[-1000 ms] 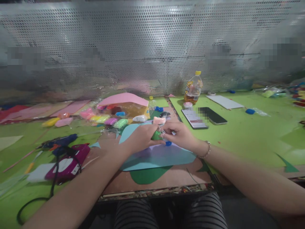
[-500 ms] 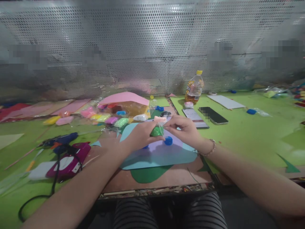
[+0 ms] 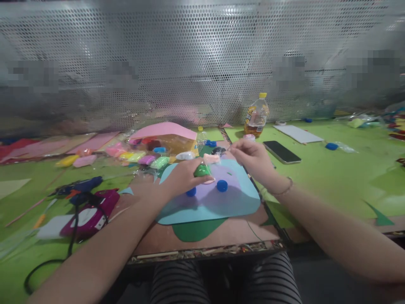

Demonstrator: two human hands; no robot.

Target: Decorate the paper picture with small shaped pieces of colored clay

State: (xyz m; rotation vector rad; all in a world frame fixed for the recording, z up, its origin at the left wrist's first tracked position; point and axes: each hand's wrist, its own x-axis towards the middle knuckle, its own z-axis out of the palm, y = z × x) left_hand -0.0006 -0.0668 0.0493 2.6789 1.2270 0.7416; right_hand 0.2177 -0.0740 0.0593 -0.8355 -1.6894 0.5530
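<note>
My left hand (image 3: 185, 178) is closed around a green lump of modelling clay (image 3: 201, 170), its fingers hiding part of it. Just beyond its fingertips is a pale pink piece of clay (image 3: 211, 158). My right hand (image 3: 253, 160) is pinched, up and to the right of the left one; anything between its fingertips is too small to make out. Below both hands lies light blue paper (image 3: 202, 213) with a purple sheet (image 3: 207, 202) on it. Two blue bottle caps (image 3: 222, 185) and a small green bit (image 3: 229, 173) rest on the purple area.
Wrapped clay packets (image 3: 160, 162) lie at the back left, near a pink sheet (image 3: 164, 130). A glue gun (image 3: 82, 185) and a magenta device (image 3: 91, 213) with a black cord are at left. A bottle (image 3: 257, 116) and a phone (image 3: 282, 152) stand and lie at right.
My right hand has drawn away from the green clay, up and to the right, now covering most of the nearer phone. The left hand has shifted slightly left, still holding the clay.
</note>
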